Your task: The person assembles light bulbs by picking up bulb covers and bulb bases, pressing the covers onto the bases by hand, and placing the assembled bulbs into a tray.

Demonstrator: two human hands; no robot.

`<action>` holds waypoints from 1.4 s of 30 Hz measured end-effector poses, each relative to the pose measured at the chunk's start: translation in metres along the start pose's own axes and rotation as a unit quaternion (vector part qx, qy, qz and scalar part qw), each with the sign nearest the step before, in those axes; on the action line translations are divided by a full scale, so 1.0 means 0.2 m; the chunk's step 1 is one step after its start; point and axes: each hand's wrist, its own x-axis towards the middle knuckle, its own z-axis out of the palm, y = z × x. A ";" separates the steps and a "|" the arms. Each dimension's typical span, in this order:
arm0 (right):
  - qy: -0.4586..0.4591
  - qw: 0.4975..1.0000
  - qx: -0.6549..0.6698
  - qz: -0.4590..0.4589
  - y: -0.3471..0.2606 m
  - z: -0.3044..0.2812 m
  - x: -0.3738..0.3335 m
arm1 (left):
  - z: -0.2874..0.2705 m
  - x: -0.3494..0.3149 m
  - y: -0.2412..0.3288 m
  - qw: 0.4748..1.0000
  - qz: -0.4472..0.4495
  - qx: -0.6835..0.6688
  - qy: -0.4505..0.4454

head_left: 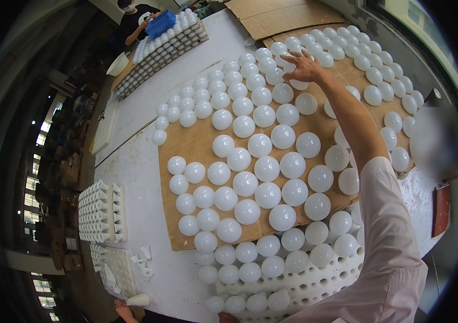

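Right hand (305,69) spread over white globes (282,93), rounded sides up.

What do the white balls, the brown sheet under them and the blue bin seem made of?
The white balls: glossy plastic or glass, with bright highlights; I can't tell which. The brown sheet: probably matte cardboard, from its dull tan surface. The blue bin: likely plastic, from its solid colour; finish unclear.
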 end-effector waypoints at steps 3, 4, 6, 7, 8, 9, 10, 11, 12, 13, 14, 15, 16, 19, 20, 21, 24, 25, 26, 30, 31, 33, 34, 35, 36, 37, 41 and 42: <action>-0.093 0.993 -0.015 0.066 -0.11 0.10 0.06 | 0.07 -0.01 -0.07 0.997 0.072 0.027 0.008; -0.130 0.989 -0.013 0.068 -0.08 0.08 0.06 | 0.06 -0.01 -0.10 0.998 0.065 0.024 0.006; -0.127 0.991 0.031 -0.013 0.07 0.11 0.06 | 0.15 0.05 -0.12 0.995 0.016 -0.094 0.026; -0.138 0.989 0.030 -0.050 0.08 0.13 0.03 | 0.16 0.04 -0.13 0.995 0.010 -0.098 0.020; -0.146 0.985 0.030 -0.086 0.04 0.11 -0.01 | 0.13 0.04 -0.15 0.997 0.029 -0.073 0.020; -0.152 0.985 0.007 -0.087 0.00 0.11 -0.09 | 0.11 0.03 -0.15 0.997 0.048 -0.048 0.021; -0.145 0.985 0.013 -0.090 -0.05 0.09 -0.15 | 0.10 0.03 -0.15 0.997 0.049 -0.053 0.021; -0.139 0.985 0.025 -0.095 -0.09 0.09 -0.18 | 0.04 -0.01 -0.18 0.997 0.070 -0.016 0.010; -0.133 0.985 0.038 -0.101 -0.14 0.09 -0.20 | -0.03 -0.05 -0.20 0.996 0.090 0.022 0.000; -0.136 0.987 0.017 -0.079 -0.02 0.04 -0.27 | 0.16 0.07 -0.17 0.995 0.101 0.002 -0.021; -0.126 0.989 0.015 -0.072 0.00 0.00 -0.31 | 0.17 0.12 -0.13 0.971 0.071 -0.227 -0.006; -0.114 0.989 0.033 -0.090 -0.12 0.05 -0.29 | 0.03 0.06 -0.13 0.902 0.032 -0.429 0.033; -0.112 0.991 0.022 -0.074 -0.02 0.00 -0.33 | 0.12 0.11 -0.11 0.898 0.036 -0.438 0.017; -0.104 0.989 0.054 -0.093 -0.08 -0.01 -0.37 | 0.41 -0.48 -0.08 0.989 0.130 -0.064 -0.010; -0.063 0.992 0.065 -0.087 -0.06 -0.03 -0.39 | 0.91 -0.94 0.14 0.995 0.078 -0.051 -0.031; -0.022 0.993 0.076 -0.082 -0.04 -0.05 -0.42 | 1.31 -1.43 0.51 0.997 0.026 -0.037 -0.055; 0.079 0.978 0.176 -0.085 -0.12 -0.20 -0.58 | 1.35 -1.66 1.29 0.973 -0.165 -0.108 -0.120; 0.094 0.955 0.275 -0.055 -0.20 -0.27 -0.67 | 1.28 -1.63 1.34 0.974 -0.164 -0.104 -0.113; 0.097 0.940 0.325 -0.032 -0.24 -0.38 -0.82 | 1.27 -1.61 1.36 0.982 -0.134 -0.062 -0.117; 0.053 0.867 0.482 -0.115 -0.48 -0.45 -1.54 | 1.30 -1.69 1.19 0.990 -0.114 -0.037 -0.078; 0.024 0.864 0.493 -0.099 -0.51 -0.46 -1.79 | 1.30 -1.66 1.24 0.987 -0.119 -0.062 -0.091; -0.056 0.857 0.510 -0.057 -0.56 -0.40 -2.24 | 1.29 -1.60 1.35 0.985 -0.108 -0.096 -0.091; -0.066 0.855 0.514 -0.006 -0.60 -0.30 -2.43 | 1.28 -1.59 1.33 0.987 -0.094 -0.103 -0.075; -0.055 0.822 0.556 0.110 -0.61 -0.19 -2.62 | 1.29 -1.58 1.33 0.987 -0.091 -0.104 -0.083; -0.052 0.806 0.546 0.223 -0.62 -0.08 -2.77 | 1.28 -1.58 1.34 0.987 -0.087 -0.108 -0.079; -0.016 0.827 0.512 0.233 -0.56 0.08 -2.95 | 1.25 -1.57 1.33 0.988 -0.081 -0.110 -0.074; 0.097 0.864 0.411 0.274 -0.66 0.28 -3.27 | 1.31 -1.58 1.28 0.980 -0.080 -0.140 -0.117; 0.108 0.905 0.357 0.205 -0.68 0.30 -3.32 | 1.32 -1.58 1.26 0.983 -0.071 -0.124 -0.113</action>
